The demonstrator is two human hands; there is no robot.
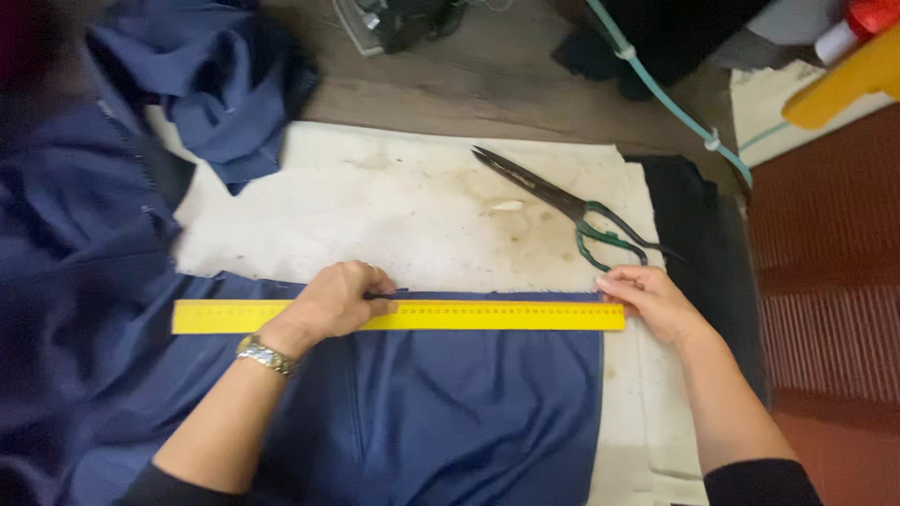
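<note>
A long yellow ruler (487,316) lies across the top edge of a navy blue fabric (450,412) spread on a stained white cloth (403,206). My left hand (333,302), with a wristwatch, rests curled on the ruler's middle. Its fingers pinch a small dark marking piece (386,294) against the fabric edge just above the ruler. My right hand (649,300) grips the ruler's right end with its fingertips, at the fabric's right corner.
Large dark scissors with green handles (562,206) lie on the white cloth above my right hand. More navy fabric (216,84) is heaped at the left and back left. A black cloth (698,225) and a red ribbed surface (825,281) lie to the right.
</note>
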